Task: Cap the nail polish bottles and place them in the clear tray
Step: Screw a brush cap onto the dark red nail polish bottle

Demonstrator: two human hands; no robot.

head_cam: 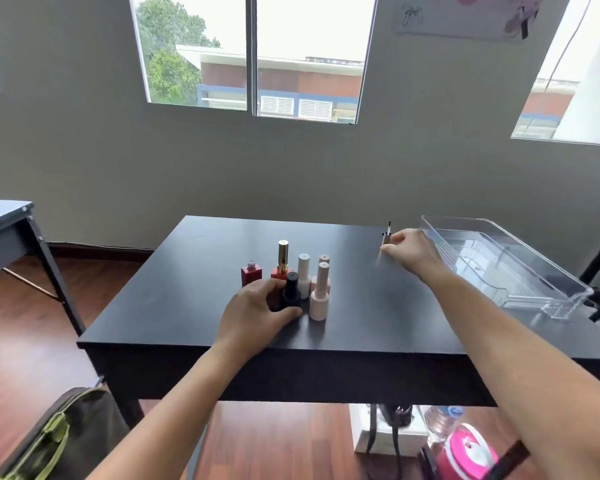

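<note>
Meanwhile, left hand [257,315] grips the black bottle [290,292] — right hand [411,252] fingers pinch a brush cap [387,237].

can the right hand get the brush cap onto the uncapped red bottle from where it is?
Probably yes. The right hand holds a brush cap near the clear tray. The uncapped red bottle stands at the cluster's left, its neck exposed; the gold-capped bottle beside it needs clearing.

Six nail polish bottles stand clustered on the surface [187,289]: five capped, among them a black bottle [290,292], and one uncapped red bottle [251,273]. One brush cap [387,236], one clear tray [506,268]. Two hands: left hand [253,315], right hand [413,252].
</note>
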